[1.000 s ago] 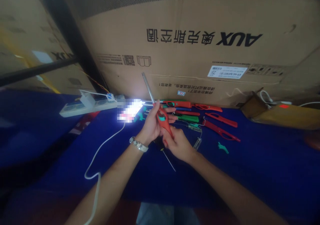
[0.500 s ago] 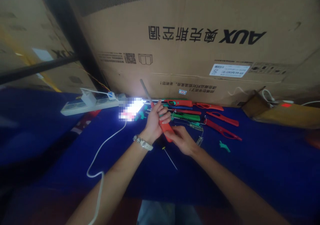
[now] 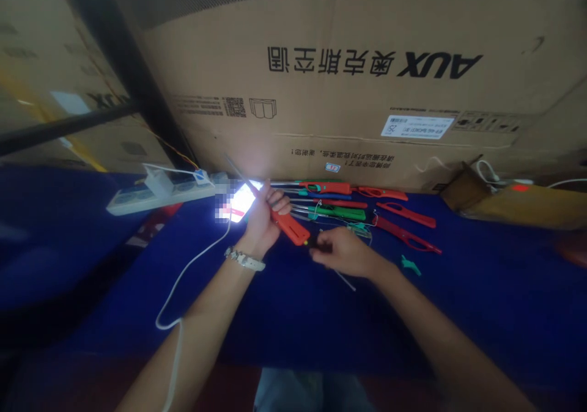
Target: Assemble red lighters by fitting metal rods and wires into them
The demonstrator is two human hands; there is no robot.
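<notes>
My left hand (image 3: 266, 219) is wrapped round a red-orange long-necked lighter (image 3: 291, 227), its tube pointing up and left beside a brightly glowing phone (image 3: 243, 201). Just right of the lighter's lower end, my right hand (image 3: 343, 251) grips the dark handle of a thin tool (image 3: 316, 242), which looks like a screwdriver. A bit of yellow shows at the handle, and a slim shaft sticks out below the hand. Behind my hands lie more lighters, among them a green one (image 3: 343, 212), and a red casing (image 3: 406, 236) is to their right.
A white power strip (image 3: 132, 199) lies at the left, and a white cable (image 3: 195, 259) runs from the phone toward me. A large cardboard box (image 3: 321, 112) stands behind the blue cloth (image 3: 293, 326). On the right are a small green part (image 3: 410, 265) and a yellowish box (image 3: 527, 207).
My right hand has let go of the lighter's lower end and taken hold of the thin tool that lay on the cloth. My left hand and the lighter have shifted left, the lighter tilting flatter.
</notes>
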